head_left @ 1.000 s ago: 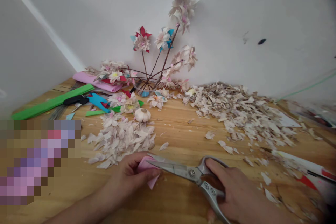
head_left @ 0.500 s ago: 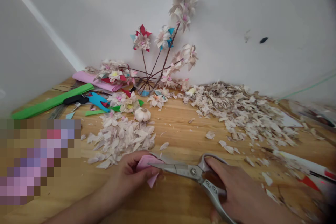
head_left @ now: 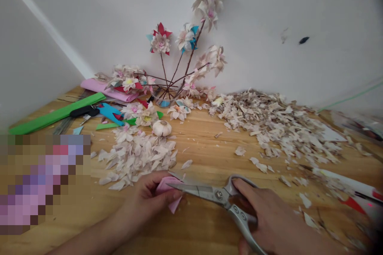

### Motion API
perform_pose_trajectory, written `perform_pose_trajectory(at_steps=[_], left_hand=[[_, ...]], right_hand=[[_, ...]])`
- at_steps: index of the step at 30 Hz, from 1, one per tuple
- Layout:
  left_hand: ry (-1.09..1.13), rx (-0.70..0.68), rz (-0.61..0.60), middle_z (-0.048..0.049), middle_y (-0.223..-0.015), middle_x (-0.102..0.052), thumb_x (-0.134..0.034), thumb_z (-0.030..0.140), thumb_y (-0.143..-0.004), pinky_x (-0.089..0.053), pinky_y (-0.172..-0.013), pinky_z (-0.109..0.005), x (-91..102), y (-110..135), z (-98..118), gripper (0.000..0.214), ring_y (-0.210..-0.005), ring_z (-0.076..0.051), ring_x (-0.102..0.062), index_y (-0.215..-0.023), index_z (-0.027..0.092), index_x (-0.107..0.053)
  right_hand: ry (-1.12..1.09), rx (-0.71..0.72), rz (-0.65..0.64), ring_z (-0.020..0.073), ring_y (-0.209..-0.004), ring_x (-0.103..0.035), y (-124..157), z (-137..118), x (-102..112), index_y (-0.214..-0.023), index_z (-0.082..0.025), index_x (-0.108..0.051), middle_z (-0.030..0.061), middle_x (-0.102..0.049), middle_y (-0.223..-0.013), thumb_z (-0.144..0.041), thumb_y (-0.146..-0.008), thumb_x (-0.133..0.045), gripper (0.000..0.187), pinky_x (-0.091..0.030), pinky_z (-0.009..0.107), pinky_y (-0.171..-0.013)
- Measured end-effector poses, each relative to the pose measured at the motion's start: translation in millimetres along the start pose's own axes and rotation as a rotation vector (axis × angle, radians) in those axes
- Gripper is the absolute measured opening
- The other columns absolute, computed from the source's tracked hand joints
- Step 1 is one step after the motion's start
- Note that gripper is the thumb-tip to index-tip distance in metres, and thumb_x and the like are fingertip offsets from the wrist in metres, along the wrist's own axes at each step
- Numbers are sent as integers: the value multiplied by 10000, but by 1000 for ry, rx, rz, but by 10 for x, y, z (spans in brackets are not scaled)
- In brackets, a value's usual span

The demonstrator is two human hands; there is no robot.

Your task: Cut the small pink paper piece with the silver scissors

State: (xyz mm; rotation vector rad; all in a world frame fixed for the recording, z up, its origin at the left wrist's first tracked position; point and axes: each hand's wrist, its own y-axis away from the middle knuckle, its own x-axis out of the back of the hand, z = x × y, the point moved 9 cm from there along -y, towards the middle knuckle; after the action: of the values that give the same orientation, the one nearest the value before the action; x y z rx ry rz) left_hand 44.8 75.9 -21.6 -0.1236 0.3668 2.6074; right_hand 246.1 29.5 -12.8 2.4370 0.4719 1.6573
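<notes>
Between the thumb and fingers of my left hand (head_left: 149, 199) is a small folded piece of pink paper (head_left: 176, 206), its lower corner sticking out below the thumb. My right hand (head_left: 269, 211) grips metal scissors (head_left: 220, 196) by the handles, with fingers through the loops. The scissors point left, and their blades are parted around the pink paper beside my left fingertips. Just beyond my left hand lies a heap of pale garlic-skin petals (head_left: 143, 157), with a garlic bulb (head_left: 162, 128) at its far edge.
Flowers of pale petals on twigs stand in a clear bowl (head_left: 165, 102) against the wall. A large pile of dry skins (head_left: 269, 123) covers the back right. Green paper (head_left: 56, 113), a black-handled tool (head_left: 84, 111) and folded pink paper (head_left: 110, 89) lie left. A white pen-like item (head_left: 344, 181) is at right.
The scissors have shifted slightly left, their blade tips reaching a little further over the pink paper. My left hand keeps its hold. The view has tilted down slightly.
</notes>
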Motion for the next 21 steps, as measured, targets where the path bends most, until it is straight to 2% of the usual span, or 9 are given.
perform_pose_trajectory(at_steps=[15, 21], left_hand=[[38, 12, 5, 25, -580, -636, -728, 341, -665, -388, -551, -209, -7, 0, -10, 158, -552, -101, -515, -658, 188, -688], [37, 27, 4, 26, -567, -628, -729, 352, -662, -394, -556, -217, -15, 13, 4, 174, -548, -103, -516, -634, 187, -679]], right_hand=[[33, 10, 7, 184, -619, -547, -2, 5, 10, -793, -257, -456, -46, -635, -720, -424, -423, -885, 591, -295, 248, -531], [87, -20, 12, 237, -675, -592, 0, 59, 2, -799, -265, -484, -22, -651, -737, -433, -425, -880, 570, -309, 265, -537]])
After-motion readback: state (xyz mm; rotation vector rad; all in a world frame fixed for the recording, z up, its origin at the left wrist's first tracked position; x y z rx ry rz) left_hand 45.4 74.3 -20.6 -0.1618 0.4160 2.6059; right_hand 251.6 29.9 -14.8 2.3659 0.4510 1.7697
